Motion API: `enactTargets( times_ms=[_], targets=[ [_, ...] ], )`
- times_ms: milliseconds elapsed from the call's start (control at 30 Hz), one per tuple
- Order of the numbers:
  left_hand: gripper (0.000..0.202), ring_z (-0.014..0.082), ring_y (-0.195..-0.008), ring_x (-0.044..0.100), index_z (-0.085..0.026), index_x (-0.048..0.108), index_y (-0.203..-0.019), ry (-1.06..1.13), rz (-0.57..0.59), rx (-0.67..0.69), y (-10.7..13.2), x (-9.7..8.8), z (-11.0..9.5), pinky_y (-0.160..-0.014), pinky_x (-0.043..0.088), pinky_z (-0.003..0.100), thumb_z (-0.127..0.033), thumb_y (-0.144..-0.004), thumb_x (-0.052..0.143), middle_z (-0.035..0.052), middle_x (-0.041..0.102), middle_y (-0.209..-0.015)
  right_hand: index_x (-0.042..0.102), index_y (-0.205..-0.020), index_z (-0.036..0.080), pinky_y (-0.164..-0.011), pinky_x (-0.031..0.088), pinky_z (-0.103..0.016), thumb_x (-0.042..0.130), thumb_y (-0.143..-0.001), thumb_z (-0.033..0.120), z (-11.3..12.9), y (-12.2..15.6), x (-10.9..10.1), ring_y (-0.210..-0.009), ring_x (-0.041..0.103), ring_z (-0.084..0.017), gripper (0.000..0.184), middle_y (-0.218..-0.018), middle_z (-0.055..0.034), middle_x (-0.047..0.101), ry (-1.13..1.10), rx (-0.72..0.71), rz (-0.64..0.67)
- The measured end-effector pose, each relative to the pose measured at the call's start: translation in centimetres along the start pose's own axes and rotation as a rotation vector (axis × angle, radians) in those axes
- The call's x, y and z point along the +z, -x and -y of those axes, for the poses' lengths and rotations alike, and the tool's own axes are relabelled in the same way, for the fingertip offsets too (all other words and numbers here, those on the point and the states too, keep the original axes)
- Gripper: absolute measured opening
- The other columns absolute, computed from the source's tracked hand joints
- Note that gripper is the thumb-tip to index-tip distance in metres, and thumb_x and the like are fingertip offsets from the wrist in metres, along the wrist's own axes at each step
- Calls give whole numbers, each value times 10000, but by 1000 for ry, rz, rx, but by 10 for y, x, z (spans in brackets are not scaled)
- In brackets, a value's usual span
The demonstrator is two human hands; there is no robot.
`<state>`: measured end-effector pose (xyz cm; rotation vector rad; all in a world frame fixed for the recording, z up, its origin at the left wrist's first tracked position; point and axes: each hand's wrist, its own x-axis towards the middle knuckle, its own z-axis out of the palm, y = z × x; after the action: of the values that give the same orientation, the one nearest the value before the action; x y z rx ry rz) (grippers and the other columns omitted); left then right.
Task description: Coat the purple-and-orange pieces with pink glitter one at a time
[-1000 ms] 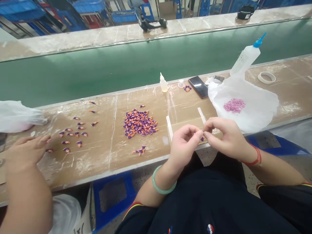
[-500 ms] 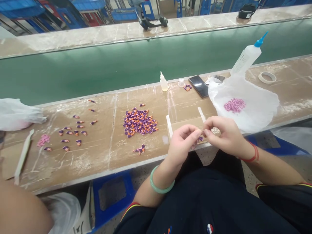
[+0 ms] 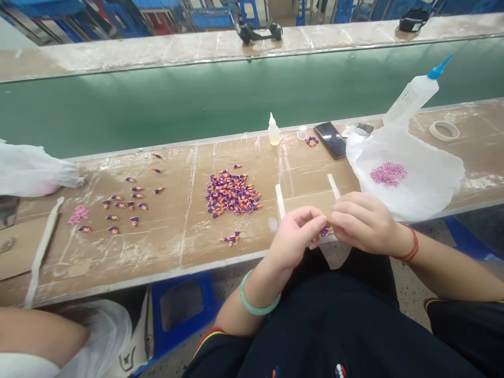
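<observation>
My left hand (image 3: 294, 234), with a pale green bangle above it, is closed in a pinch on a small purple piece (image 3: 324, 231) that shows below its fingertips. My right hand (image 3: 364, 223) meets it from the other side, its fingers curled together; what they grip, if anything, is hidden behind them. Both hands are over the table's front edge, near two white strips (image 3: 280, 201) stuck on the cardboard. Left of them lies a heap of purple and orange figure-like pieces (image 3: 231, 193), with a small cluster of similar pieces (image 3: 231, 239) in front.
A white sheet (image 3: 441, 163) holds pink beads (image 3: 388, 174). Behind it stand a large bottle (image 3: 411, 98) and a tape roll (image 3: 444, 130). A phone (image 3: 331, 140), a ring of pieces (image 3: 312, 141) and a dropper bottle (image 3: 273, 131) line the back edge. Another person's arm (image 3: 43, 333) is at lower left.
My right hand's fingers have folded in more, covering the fingertips' meeting point. The whole view has shifted slightly, and the other person's arm at lower left has moved lower.
</observation>
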<state>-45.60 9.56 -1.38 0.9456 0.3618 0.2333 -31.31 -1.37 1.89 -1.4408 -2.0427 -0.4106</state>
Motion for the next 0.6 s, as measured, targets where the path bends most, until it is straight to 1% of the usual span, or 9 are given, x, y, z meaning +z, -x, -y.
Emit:
enactTargets(
  times_ms=[33,67,167,200,233,300,367,467,600],
  targets=[
    [322,55,-455,383,-164,601,-691,-22,-8,30,1,0,-1,-448,314,197,-429,-775,762,-45,511,-539,581,-898,211,-680,494,-314,542,-888,94,0,-1,-1,-718,587,-176,123,-795,-45,661,-33,11,-9],
    [296,61,-471,394,-167,603,-696,-66,-23,78,2,0,-3,-463,324,202,-408,-791,745,-38,527,-555,583,-916,209,-684,502,-304,538,-890,93,1,-1,-2,-731,600,-170,127,-810,-45,669,-91,66,-15],
    [208,91,-543,464,-173,613,-689,-312,-100,279,6,2,-9,-529,374,226,-304,-835,683,-11,581,-614,574,-897,210,-635,497,-253,530,-878,95,6,-6,-7,-688,608,-135,125,-773,-13,662,-305,356,18],
    [191,101,-565,483,-175,616,-682,-406,-124,337,7,2,-11,-547,385,233,-270,-841,664,-4,593,-629,571,-870,209,-611,487,-241,538,-867,103,7,-8,-9,-661,601,-126,112,-747,-1,653,-354,431,45],
    [182,109,-577,495,-178,617,-677,-490,-141,383,8,3,-13,-557,391,240,-245,-844,648,1,599,-637,568,-842,207,-593,478,-232,547,-855,109,8,-9,-10,-639,594,-119,101,-727,8,646,-389,478,69],
    [175,118,-578,503,-184,618,-677,-611,-150,442,9,3,-15,-561,396,249,-229,-845,632,4,600,-639,562,-797,201,-575,463,-221,562,-832,111,10,-11,-11,-612,580,-110,96,-699,18,634,-425,519,98],
    [174,122,-570,504,-188,615,-680,-680,-140,473,9,2,-16,-559,399,253,-233,-849,628,4,597,-636,560,-770,196,-570,456,-215,566,-818,105,10,-11,-11,-599,571,-104,103,-682,21,627,-443,538,113],
    [173,119,-558,501,-190,607,-682,-731,-127,503,8,1,-15,-553,397,250,-227,-850,625,-2,587,-626,559,-746,192,-575,454,-209,566,-806,96,10,-10,-10,-594,566,-100,113,-666,23,622,-456,552,127],
    [174,107,-523,460,-193,601,-661,-782,-112,511,7,-2,-16,-532,367,245,-208,-832,629,-18,550,-589,552,-729,192,-568,450,-212,560,-792,92,10,-11,-9,-591,557,-103,118,-662,21,623,-450,571,156]
  ],
)
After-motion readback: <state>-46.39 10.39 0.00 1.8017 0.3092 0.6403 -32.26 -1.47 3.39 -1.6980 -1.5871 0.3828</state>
